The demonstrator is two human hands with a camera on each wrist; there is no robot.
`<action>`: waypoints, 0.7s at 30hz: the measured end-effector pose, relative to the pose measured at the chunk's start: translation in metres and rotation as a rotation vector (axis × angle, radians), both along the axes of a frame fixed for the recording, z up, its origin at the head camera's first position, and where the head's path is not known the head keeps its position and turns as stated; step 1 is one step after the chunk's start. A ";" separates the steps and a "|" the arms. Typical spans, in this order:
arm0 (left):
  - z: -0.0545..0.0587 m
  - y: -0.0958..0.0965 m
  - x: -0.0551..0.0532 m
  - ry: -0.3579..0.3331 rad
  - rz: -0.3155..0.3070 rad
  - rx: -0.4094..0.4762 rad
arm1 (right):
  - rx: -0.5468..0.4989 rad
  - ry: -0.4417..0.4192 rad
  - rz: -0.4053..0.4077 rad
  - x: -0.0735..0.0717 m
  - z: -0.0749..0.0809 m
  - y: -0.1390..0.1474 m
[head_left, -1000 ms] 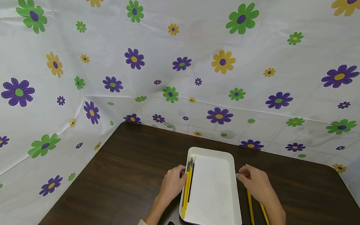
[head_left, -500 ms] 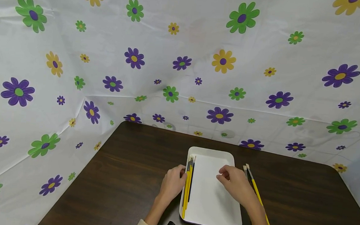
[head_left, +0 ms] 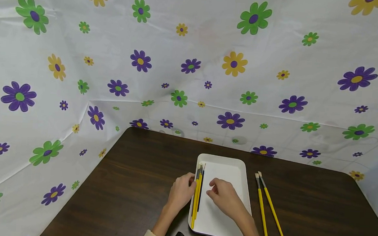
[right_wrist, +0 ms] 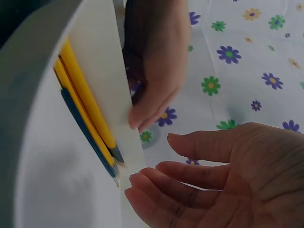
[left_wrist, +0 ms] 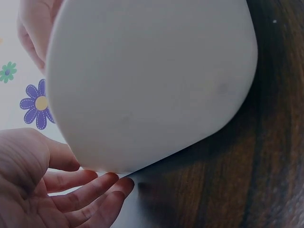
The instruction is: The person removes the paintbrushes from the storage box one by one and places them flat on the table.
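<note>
A white shallow tray [head_left: 226, 203] lies on the table. My left hand [head_left: 182, 190] holds its left wall; in the left wrist view the thumb and fingertips meet at the tray's edge. Along that wall, inside, lie two yellow-handled paintbrushes [head_left: 195, 201] and a thin dark-handled paintbrush [head_left: 201, 191], side by side with bristles pointing away. Over the tray, just right of these brushes, my right hand [head_left: 224, 196] hovers with loosely bent fingers and nothing between them. The right wrist view shows a gap between the right fingertips [right_wrist: 137, 180] and the brushes.
Two flat paintbrushes [head_left: 271, 206] with yellow handles and pale bristles lie on the dark wooden table [head_left: 132, 186], right of the tray. A white sheet [head_left: 167, 41] with printed flowers hangs behind and to the left of the table.
My right hand has moved left from above the two brushes on the table to over the tray, uncovering those brushes. The left hand and the tray have stayed put.
</note>
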State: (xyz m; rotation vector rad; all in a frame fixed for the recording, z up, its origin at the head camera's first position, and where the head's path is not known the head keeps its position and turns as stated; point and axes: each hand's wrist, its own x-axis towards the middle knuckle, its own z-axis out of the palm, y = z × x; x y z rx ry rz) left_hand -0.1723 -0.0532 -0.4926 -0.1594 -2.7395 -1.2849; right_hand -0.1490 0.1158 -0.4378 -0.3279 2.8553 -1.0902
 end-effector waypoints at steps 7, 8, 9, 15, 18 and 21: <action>0.000 0.000 0.000 0.006 -0.003 -0.016 | -0.004 -0.002 0.006 0.000 -0.004 -0.006; 0.000 0.000 0.000 0.007 -0.004 -0.015 | -0.005 -0.002 0.004 0.000 -0.004 -0.006; 0.000 0.000 -0.001 0.005 -0.004 -0.013 | -0.007 -0.005 0.006 0.000 -0.004 -0.007; 0.000 0.000 -0.002 -0.007 -0.003 0.001 | -0.037 -0.035 0.031 0.000 -0.005 -0.010; 0.000 0.000 -0.002 -0.017 -0.008 0.020 | -0.048 -0.037 0.046 0.000 -0.007 -0.012; 0.000 0.000 -0.002 -0.014 -0.015 0.037 | -0.066 -0.049 0.057 0.001 -0.011 -0.015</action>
